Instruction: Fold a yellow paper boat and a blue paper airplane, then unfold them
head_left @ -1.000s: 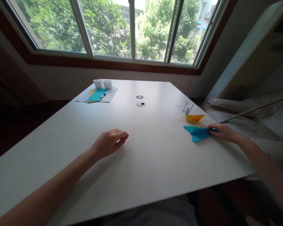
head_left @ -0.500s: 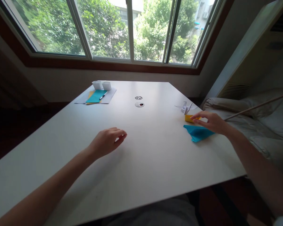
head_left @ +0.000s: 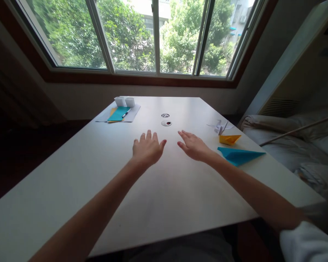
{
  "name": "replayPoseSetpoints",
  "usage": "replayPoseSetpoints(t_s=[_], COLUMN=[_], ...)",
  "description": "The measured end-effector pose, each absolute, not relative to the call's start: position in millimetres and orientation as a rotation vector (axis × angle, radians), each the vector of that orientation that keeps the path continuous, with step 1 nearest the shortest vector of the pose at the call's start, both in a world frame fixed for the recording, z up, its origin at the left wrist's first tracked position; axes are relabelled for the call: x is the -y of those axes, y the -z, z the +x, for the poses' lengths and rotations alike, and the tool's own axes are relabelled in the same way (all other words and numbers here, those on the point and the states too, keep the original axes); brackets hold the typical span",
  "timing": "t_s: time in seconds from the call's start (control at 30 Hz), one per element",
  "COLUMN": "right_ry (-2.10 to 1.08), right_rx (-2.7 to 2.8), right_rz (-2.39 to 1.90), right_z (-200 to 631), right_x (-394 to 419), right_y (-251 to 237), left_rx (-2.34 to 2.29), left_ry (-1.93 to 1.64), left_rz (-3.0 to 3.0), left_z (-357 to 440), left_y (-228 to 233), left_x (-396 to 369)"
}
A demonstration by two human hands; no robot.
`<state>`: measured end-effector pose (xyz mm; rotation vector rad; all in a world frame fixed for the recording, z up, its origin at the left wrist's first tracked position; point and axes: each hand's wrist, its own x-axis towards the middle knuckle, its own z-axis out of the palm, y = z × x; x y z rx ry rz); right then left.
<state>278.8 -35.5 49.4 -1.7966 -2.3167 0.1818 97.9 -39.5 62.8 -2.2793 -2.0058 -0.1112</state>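
Observation:
My left hand hovers palm down over the middle of the white table, fingers spread, holding nothing. Beside it, my right hand is also spread flat and empty. To the right of my right forearm lies a blue folded paper plane. Behind the plane sits a yellow folded paper boat, and farther back a white paper crane. Neither hand touches any paper.
At the table's far left lies a grey sheet with blue paper, a pen and two small white cups. Two round cable holes sit mid-table. A bed with bedding stands right; windows behind.
My right hand left the blue plane and yellow boat and moved left to the table's middle. My left hand moved forward and opened flat. The blue plane now points right.

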Motion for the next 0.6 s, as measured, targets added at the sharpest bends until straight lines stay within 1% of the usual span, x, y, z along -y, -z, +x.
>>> replayPoseSetpoints(t_s=[0.17,0.27,0.4,0.6], right_ry=[-0.278,-0.334,-0.275,-0.264], right_rx=[2.215,2.219,2.254,2.251], right_rz=[-1.994,-2.033,-2.039,-2.05], right_z=[258,255,255,254], right_x=[31,34,39,40], right_y=[-20,-5,8,12], left_rx=[2.125,2.176,2.153,2.159], left_ry=[0.139,0.113,0.067,0.06], left_rz=[-2.277,-2.318,-2.371,-2.36], left_z=[110,105,101,103], left_y=[-14,3,9,10], left_x=[35,35,37,39])
